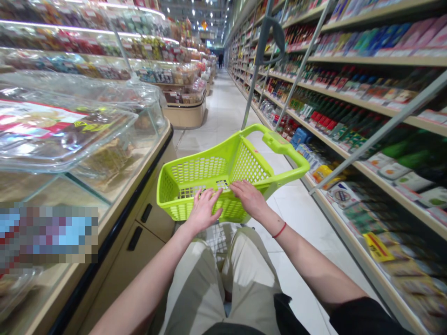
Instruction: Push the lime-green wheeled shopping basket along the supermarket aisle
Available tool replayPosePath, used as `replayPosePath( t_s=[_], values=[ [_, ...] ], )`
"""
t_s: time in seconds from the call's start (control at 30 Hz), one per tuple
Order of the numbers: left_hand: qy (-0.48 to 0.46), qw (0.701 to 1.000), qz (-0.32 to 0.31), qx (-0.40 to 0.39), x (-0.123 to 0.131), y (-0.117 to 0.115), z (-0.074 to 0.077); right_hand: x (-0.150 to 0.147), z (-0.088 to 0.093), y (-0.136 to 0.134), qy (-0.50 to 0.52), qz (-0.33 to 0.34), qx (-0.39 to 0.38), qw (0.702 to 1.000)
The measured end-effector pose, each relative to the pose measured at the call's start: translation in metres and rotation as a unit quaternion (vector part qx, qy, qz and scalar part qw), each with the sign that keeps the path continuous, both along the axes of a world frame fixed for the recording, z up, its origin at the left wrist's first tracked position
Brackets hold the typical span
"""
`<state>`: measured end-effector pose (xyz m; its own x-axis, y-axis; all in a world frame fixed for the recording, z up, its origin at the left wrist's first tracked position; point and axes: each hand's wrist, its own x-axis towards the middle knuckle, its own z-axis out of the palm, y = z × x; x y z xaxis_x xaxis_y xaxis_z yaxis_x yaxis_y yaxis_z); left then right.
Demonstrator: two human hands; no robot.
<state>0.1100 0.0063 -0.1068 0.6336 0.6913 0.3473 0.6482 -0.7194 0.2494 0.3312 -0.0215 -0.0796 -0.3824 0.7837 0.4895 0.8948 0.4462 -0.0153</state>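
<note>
A bright green shopping trolley basket [199, 170] with perforated walls stands before my knees, its handle [289, 170] pointing to the right. Nothing shows inside the part of it that I can see. Over its near rim reaches my left hand [205, 208], fingers spread and thumb apart, holding nothing. Just to the right, my right hand [248, 197] stretches its fingers over the same side, also without an object. Whether either palm touches the rim, I cannot tell. A red string bracelet [279, 230] circles the right wrist.
On the left runs a counter [139, 186] with glass bins and packaged food. Tall shelves [349, 102] of packets and bottles line the right, with slanted metal poles [384, 135] in front. The tiled aisle [223, 102] leads away to a distant person [220, 59].
</note>
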Motion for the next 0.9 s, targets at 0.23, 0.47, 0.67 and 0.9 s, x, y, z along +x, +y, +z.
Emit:
replayPosePath(
  t_s=[0.23, 0.47, 0.67, 0.9],
  values=[
    [-0.022, 1.000, -0.002, -0.011, 0.001, -0.001, 0.000, 0.077, 0.024, -0.016, 0.003, -0.019, 0.007, 1.000],
    [0.002, 1.000, 0.019, 0.013, -0.004, -0.001, 0.001, 0.118, 0.036, -0.027, 0.045, -0.044, 0.029, 0.998],
    [-0.009, 0.995, 0.069, 0.071, -0.018, 0.000, -0.010, 0.100, 0.039, -0.022, 0.020, -0.030, 0.014, 0.999],
    [-0.010, 0.997, 0.056, 0.055, -0.024, 0.002, -0.011, 0.031, 0.017, -0.002, -0.013, 0.011, -0.026, 1.000]
  ],
)
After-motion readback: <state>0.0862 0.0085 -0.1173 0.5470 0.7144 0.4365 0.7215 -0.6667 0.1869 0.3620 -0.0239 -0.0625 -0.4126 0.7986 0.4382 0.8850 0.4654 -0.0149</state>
